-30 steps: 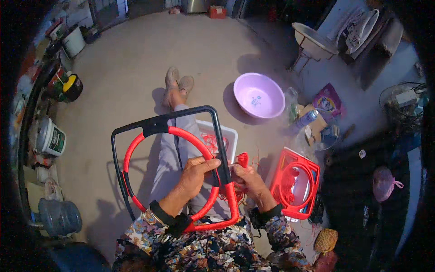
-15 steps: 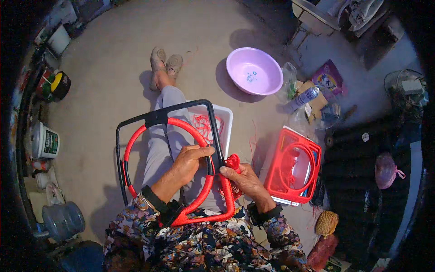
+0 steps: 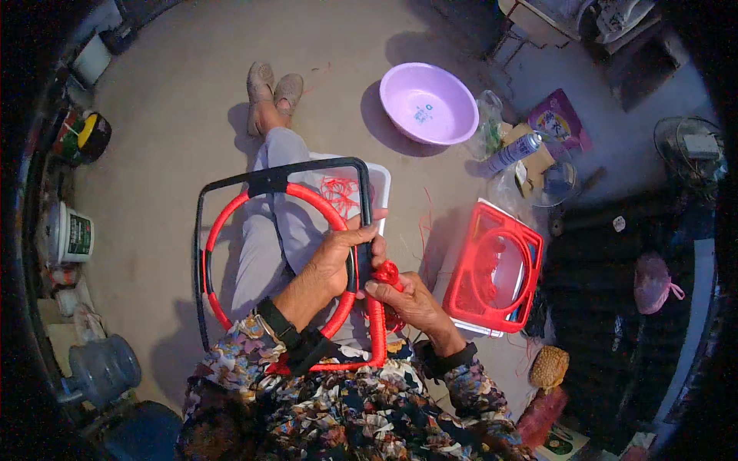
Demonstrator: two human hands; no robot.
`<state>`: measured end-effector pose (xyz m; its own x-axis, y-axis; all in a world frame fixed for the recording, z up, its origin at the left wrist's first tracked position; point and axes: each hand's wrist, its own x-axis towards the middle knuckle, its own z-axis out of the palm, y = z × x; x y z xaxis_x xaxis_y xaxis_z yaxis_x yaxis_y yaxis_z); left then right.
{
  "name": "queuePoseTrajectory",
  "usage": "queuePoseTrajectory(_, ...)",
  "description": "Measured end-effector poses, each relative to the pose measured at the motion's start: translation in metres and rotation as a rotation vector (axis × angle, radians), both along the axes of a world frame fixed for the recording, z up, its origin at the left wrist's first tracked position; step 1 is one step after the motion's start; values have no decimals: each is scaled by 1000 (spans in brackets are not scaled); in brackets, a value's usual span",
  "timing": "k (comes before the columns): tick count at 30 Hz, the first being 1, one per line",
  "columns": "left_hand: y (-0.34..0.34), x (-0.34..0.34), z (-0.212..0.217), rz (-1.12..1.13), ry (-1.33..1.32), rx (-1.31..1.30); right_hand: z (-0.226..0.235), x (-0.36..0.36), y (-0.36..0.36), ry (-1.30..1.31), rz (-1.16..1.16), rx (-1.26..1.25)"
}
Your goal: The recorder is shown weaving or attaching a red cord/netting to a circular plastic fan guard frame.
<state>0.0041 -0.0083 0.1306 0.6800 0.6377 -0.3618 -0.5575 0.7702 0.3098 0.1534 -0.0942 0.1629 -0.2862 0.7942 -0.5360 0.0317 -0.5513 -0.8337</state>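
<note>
A black rectangular frame [image 3: 307, 167] with a ring [image 3: 317, 203] inside it rests across my lap. Red cord is wound tightly over most of the ring and over the frame's near right corner; the far and left sides show bare black. My left hand [image 3: 332, 257] reaches through the ring and closes around its right side and the frame's right bar. Pinched in my right hand [image 3: 419, 307], beside that bar, is a bundle of red cord [image 3: 387, 273]. Some of the cord under my fingers is hidden.
Beyond my lap stands a white tub [image 3: 383, 183] holding loose red cord [image 3: 338, 194]. To the right, a red-wrapped frame [image 3: 470, 311] lies on a white container. Farther off are a purple basin [image 3: 428, 104] and a spray can [image 3: 515, 152]. A water jug [image 3: 105, 371] lies left.
My left hand has moved farther right and away, its fingers now reaching past the frame's right bar. The cord bundle and my right hand have shifted slightly, now closer to the left hand.
</note>
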Motion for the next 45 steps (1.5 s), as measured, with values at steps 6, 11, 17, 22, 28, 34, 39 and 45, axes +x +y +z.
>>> queuePoseTrajectory(6,-1,5,-4,55,107,-25,3,-6,-3,7,-38,-80)
queuePoseTrajectory(11,1,0,6,101,145,-11,11,-19,0,51,-107,-61)
queuePoseTrajectory(17,4,-3,11,146,123,19,-6,-10,5,82,-29,-8)
queuePoseTrajectory(22,5,-4,12,146,117,32,-1,-12,5,35,-20,-16)
queuePoseTrajectory(28,-3,-3,8,169,140,3,-5,-15,-5,98,-53,-48)
queuePoseTrajectory(34,-7,-7,11,227,158,3,2,-24,-10,129,-85,-7)
queuePoseTrajectory(39,-9,-12,3,252,154,6,4,-28,-11,71,-44,3)
queuePoseTrajectory(45,-15,-14,-2,278,177,-41,1,-31,-19,73,-36,48)
